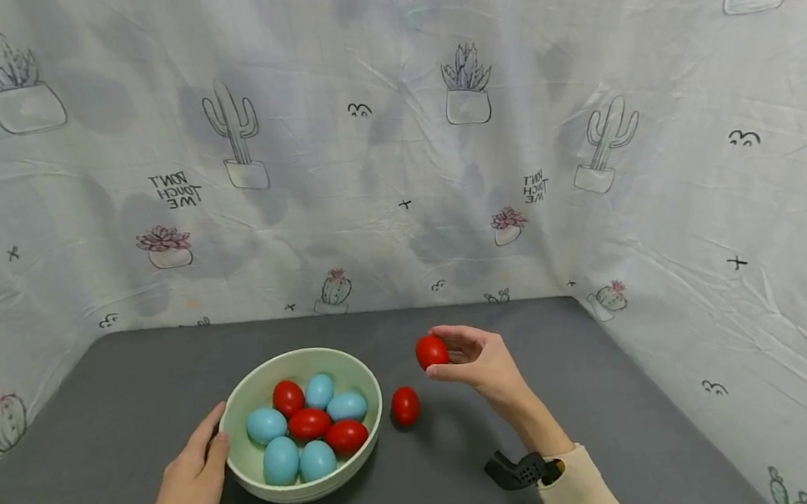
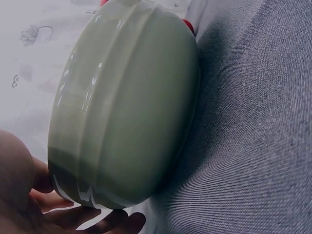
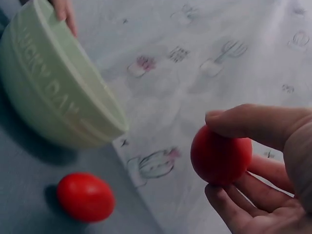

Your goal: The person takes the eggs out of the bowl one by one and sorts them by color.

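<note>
A pale green bowl sits on the grey table and holds several blue and red eggs. My left hand rests against the bowl's left wall, fingers curved along it. My right hand is raised to the right of the bowl and pinches a red egg between thumb and fingertips; that held egg is clear of the table. Another red egg lies on the table just right of the bowl, also the loose egg in the right wrist view.
A cloth backdrop printed with cacti encloses the table at the back and both sides. A black wrist strap sits on my right forearm. Bare grey table surface extends to the right and front.
</note>
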`<state>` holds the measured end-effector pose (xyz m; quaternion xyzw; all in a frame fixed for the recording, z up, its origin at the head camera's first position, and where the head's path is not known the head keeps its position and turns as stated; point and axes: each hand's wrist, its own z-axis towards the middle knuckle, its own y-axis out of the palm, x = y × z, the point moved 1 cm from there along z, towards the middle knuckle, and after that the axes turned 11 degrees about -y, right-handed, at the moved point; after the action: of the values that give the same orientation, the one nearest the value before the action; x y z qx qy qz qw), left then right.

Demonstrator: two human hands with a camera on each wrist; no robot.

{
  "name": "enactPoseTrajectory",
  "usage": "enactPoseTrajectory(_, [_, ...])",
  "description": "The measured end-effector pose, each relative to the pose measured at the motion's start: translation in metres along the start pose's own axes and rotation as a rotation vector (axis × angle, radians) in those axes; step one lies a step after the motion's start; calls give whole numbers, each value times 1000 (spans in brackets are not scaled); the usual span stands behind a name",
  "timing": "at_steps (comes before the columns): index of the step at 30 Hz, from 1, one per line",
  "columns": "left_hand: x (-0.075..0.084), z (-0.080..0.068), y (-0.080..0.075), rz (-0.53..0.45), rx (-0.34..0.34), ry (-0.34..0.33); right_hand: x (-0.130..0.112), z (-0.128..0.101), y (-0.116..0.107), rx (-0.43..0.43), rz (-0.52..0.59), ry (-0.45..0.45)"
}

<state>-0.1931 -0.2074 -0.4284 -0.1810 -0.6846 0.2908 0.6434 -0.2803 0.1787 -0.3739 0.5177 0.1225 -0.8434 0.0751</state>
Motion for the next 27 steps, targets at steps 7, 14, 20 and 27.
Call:
enactPoseTrajectory(7, [-1, 0, 1, 5, 3, -2, 27, -7, -8, 24, -57, 58])
enactPoseTrajectory(14, [-1, 1, 2, -1, 14, 10, 47, -8, -14, -51, -155, 122])
enactPoseTrajectory(20, [-2, 0, 2, 7, 33, 30, 59, -7, -15, -133, -237, 170])
enactPoseTrajectory(27, [-2, -2, 2, 3, 38, 34, 70, -6, -10, -198, -350, 157])
